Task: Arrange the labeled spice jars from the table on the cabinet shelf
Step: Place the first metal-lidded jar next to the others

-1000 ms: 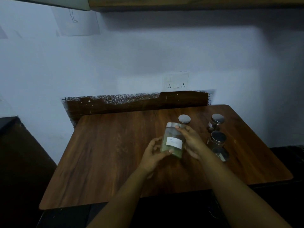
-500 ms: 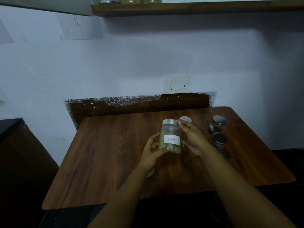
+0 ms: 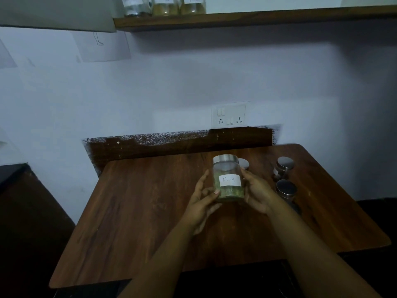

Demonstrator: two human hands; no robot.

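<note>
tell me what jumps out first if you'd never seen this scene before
The clear glass jar with a steel lid and a white "Fennel" label stands out first, held upright above the brown wooden table between the left hand and the right hand. Next come the steel-lidded jars on the table at the right, and the three labeled jars on the wooden shelf at top.

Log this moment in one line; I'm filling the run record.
both hands | hold steel-lidded glass Fennel jar upright | above brown wooden table | shelving pending
</note>
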